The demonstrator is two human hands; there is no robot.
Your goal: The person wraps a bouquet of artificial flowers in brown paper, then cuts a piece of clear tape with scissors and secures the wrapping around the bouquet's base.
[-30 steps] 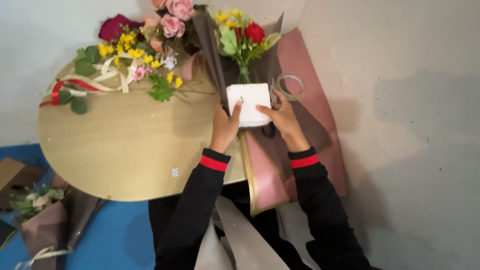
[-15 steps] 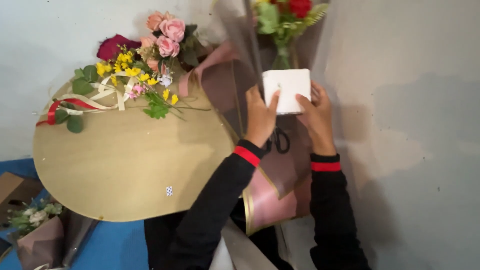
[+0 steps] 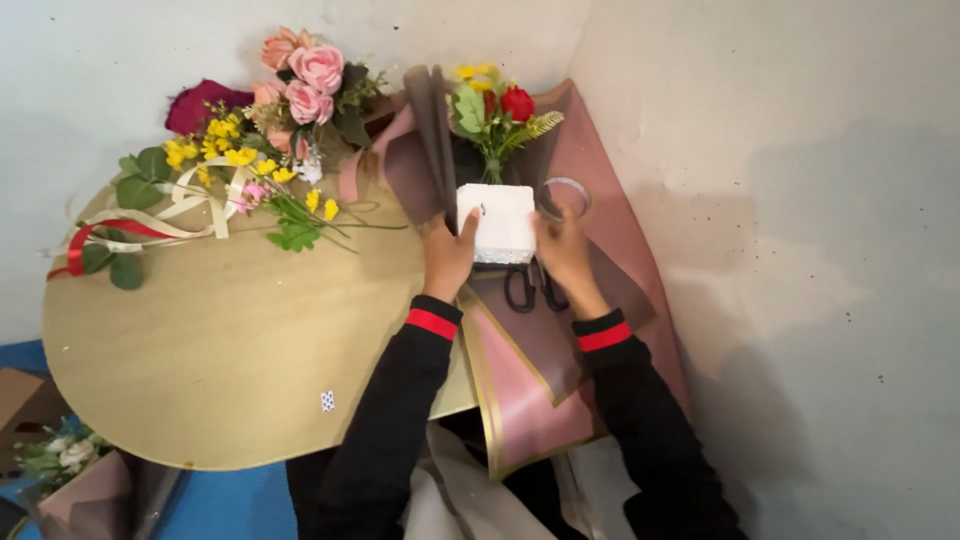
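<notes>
The left hand (image 3: 447, 252) and the right hand (image 3: 562, 248) hold a white foam block (image 3: 497, 223) between them, one hand on each side. The left hand presses its thumb and fingers on the left face of the block, and the right hand closes its fingers on the right face. Both hands are partly closed around it. From the top of the block stands a small bunch of flowers (image 3: 495, 112), with a red rose, yellow blooms and green leaves. The block lies on pink and brown wrapping paper (image 3: 560, 340), which covers the right edge of the round wooden table (image 3: 210, 340) and hangs over it. Black scissors (image 3: 531, 286) lie on the paper just below the block, between the two wrists. A roll of clear tape (image 3: 566, 194) lies just beside the right hand. On the far left part of the table lie pink roses (image 3: 305, 80), yellow flowers (image 3: 235, 155) and cream and red ribbons (image 3: 150, 225).
</notes>
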